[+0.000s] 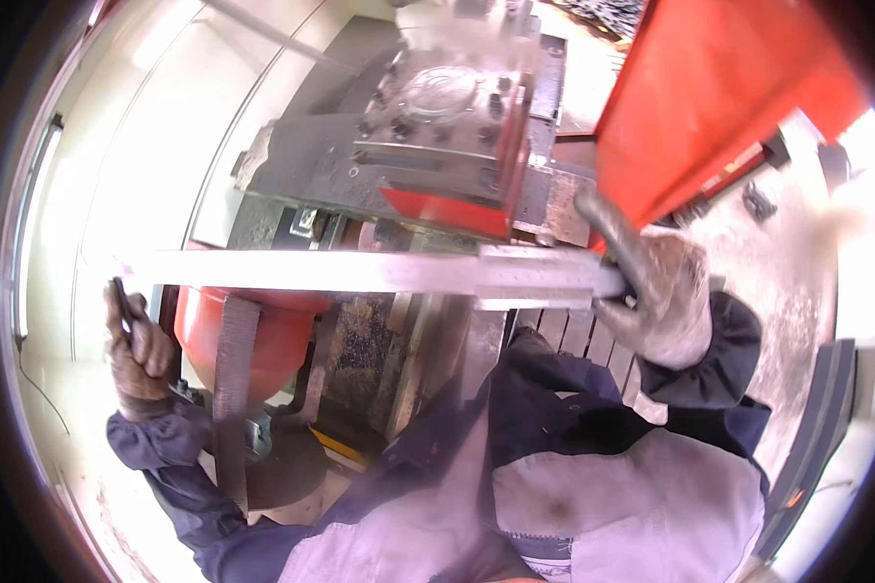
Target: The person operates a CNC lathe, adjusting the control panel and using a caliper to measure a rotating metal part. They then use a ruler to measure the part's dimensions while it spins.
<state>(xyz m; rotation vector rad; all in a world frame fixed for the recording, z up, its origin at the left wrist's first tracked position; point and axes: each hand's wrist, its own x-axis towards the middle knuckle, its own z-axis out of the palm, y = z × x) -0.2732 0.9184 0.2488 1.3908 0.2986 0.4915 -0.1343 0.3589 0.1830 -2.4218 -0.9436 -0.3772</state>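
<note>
A long bright metal measuring bar with a sliding piece, apparently a large vernier caliper [423, 271], spans the view sideways before me. My right hand [663, 306], in a soiled work glove, is shut on its right end beside the slider, one finger stretched up. At the far left end, my left hand [142, 350], also gloved, has its fingertips up by the bar, with a slim dark thing between the fingers. Glare hides whether it grips the bar. Beyond the caliper, a square metal block [430, 142] with a round opening and several bolts sits on the machine table [299, 157].
An orange-red machine panel [700, 109] rises at the right. Below the caliper stand a red rounded housing [251, 335] and an upright flat metal bar [233, 401]. Metal chips lie in the trough [364, 335]. Pale enclosure panels [153, 124] line the left. Slatted footing [561, 328] shows near my legs.
</note>
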